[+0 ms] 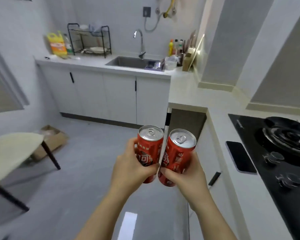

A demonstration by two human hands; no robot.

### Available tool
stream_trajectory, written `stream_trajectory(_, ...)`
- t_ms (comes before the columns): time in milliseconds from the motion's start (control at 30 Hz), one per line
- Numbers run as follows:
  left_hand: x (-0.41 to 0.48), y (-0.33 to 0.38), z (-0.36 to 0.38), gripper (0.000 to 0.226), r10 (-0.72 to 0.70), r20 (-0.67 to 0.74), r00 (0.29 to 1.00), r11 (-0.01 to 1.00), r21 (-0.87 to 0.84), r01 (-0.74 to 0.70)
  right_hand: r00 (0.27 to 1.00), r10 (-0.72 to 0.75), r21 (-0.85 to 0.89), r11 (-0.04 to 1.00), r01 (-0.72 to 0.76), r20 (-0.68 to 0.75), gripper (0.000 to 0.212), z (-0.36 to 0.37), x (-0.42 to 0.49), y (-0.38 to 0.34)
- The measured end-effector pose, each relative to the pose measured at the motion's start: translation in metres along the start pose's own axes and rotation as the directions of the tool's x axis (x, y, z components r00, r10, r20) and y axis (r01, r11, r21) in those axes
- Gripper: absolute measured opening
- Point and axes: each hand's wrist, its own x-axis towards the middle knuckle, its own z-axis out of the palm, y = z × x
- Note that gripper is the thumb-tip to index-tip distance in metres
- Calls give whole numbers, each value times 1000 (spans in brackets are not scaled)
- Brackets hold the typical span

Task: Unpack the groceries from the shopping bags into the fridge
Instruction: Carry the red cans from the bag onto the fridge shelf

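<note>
I hold two red cola cans upright in front of me, above the kitchen floor. My left hand (128,168) grips the left can (150,146) around its lower half. My right hand (187,177) grips the right can (177,153), which tilts slightly to the right. The two cans almost touch side by side. Both have unopened silver tops with pull tabs. No fridge and no shopping bag is in view.
A white counter with a black gas hob (277,149) and a phone (240,156) runs along the right. A sink (128,62) and dish rack (89,40) stand at the back. A white table (10,153) and a cardboard box (50,141) are on the left.
</note>
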Motion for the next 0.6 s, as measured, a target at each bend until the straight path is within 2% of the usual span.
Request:
stream_trajectory(100, -21, -11, -27, 66, -73, -131, 989, 996, 38, 79, 984, -45, 20, 999, 43, 170, 65, 26, -1, -3)
stream_trajectory(233, -56, -20, -55, 66, -170, -300, 939, 980, 48, 193, 926, -109, 45, 994, 99, 362, 64, 55, -12, -12)
stream_trajectory(467, -130, -29, -87, 64, -279, -539, 795, 942, 6, 335, 789, -142, 88, 990, 112, 598, 57, 88, -53, -24)
stream_trajectory(600, -165, -30, -102, 63, -322, -639, 699, 918, -29, 397, 679, -163, 123, 987, 108, 716, 60, 103, -79, -30)
